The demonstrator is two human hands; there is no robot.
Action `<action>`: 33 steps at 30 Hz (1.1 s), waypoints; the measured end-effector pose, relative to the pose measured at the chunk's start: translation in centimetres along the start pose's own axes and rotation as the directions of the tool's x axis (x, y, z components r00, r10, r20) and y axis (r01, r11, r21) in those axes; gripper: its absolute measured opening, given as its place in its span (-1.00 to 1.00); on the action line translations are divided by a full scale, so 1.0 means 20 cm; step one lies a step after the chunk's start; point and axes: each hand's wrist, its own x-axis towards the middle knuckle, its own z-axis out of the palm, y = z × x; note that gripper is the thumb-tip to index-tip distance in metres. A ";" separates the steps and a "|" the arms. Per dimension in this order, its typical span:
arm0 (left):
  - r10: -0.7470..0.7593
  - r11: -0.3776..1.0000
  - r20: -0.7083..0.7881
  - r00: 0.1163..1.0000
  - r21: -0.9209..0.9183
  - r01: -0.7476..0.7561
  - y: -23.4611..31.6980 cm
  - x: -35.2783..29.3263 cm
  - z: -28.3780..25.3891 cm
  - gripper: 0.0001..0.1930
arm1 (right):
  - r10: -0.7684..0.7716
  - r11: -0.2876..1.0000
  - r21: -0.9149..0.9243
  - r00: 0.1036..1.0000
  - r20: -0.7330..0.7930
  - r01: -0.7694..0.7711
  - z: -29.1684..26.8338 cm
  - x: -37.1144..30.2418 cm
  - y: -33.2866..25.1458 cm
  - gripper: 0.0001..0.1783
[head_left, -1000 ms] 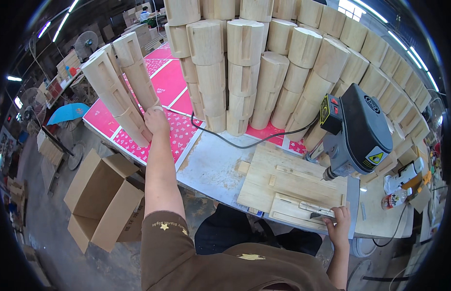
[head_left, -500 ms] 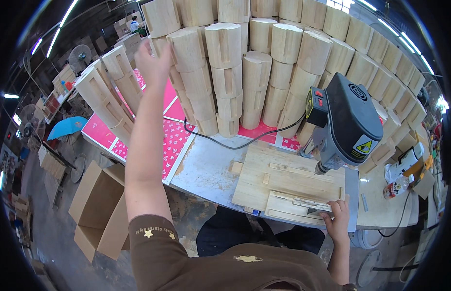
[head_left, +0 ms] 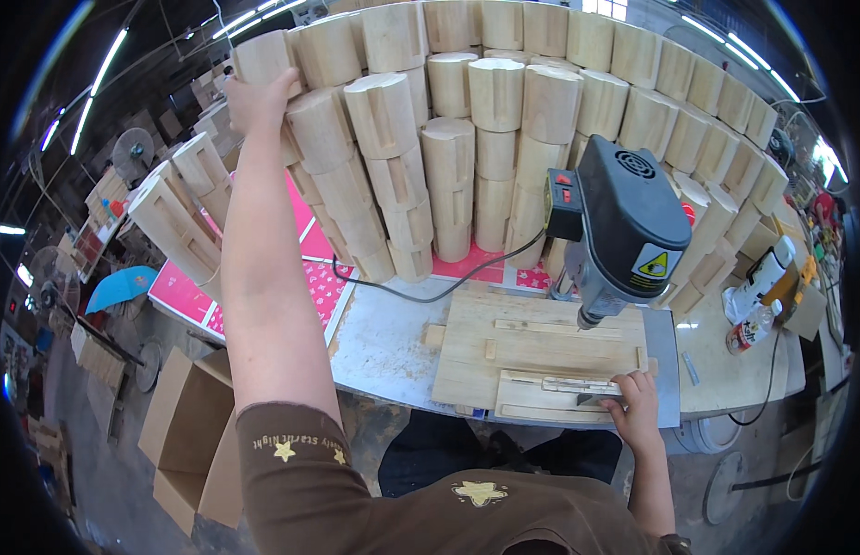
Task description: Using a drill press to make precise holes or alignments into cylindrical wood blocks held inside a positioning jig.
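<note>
My left hand (head_left: 259, 100) reaches up to the far left, with thumb and fingers wrapped round the lower part of a grooved wooden cylinder (head_left: 265, 57) on top of a stack. My right hand (head_left: 636, 404) is closed at the right end of a wooden jig (head_left: 467, 365) on the worktable. It pinches a flat, dark metal piece (head_left: 592, 400) beside a slim metal strip on the jig; the piece's exact kind is unclear. Over the jig's far right side stands a black-and-grey bench drill (head_left: 633, 222), its chuck pointing down at the board.
Tall stacks of wooden cylinders (head_left: 494, 92) wall off the back. A power cable (head_left: 430, 298) crosses the table (head_left: 383, 338). An open cardboard box (head_left: 185, 444) stands at lower left. On the right are a plastic bottle (head_left: 752, 328) and a white container (head_left: 763, 273).
My left hand has moved from beside the stacks up onto the top wooden cylinder and closed on it. The view has shifted slightly. My right hand stays on the metal piece.
</note>
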 end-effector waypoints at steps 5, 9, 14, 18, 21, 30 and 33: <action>0.084 0.805 -0.219 0.972 -0.559 -0.196 0.10 -0.24 -0.26 -0.13 | -0.007 1.000 0.028 1.000 0.003 0.007 -0.01 0.00 0.00 -0.61; 0.270 0.601 0.019 0.963 -0.784 -0.153 0.12 -0.62 -0.54 -0.25 | 0.017 1.000 0.023 1.000 0.018 -0.017 -0.02 -0.01 0.00 -0.62; 0.309 0.539 0.676 0.669 -0.704 0.462 -0.03 -1.25 -0.70 -0.28 | -0.025 0.999 0.032 0.997 0.073 0.023 -0.02 -0.01 0.05 -0.62; 0.216 0.646 0.958 0.190 -0.286 0.707 -0.16 -1.61 -0.62 -0.38 | -0.104 0.994 -0.010 0.992 0.076 0.105 0.00 0.02 0.13 -0.60; 0.182 0.729 0.976 -0.122 -0.051 0.682 -0.21 -1.79 -0.53 -0.45 | -0.104 0.995 0.001 0.993 0.060 0.104 0.01 0.07 0.18 -0.62; 0.147 0.884 0.915 -0.376 0.049 0.466 -0.12 -1.88 -0.28 -0.39 | -0.106 0.993 0.060 0.993 0.056 0.102 0.00 0.08 0.23 -0.65; 0.185 0.875 0.906 -0.381 0.025 0.484 -0.13 -1.89 -0.24 -0.46 | -0.101 0.994 0.049 0.994 0.034 0.099 0.00 0.07 0.24 -0.65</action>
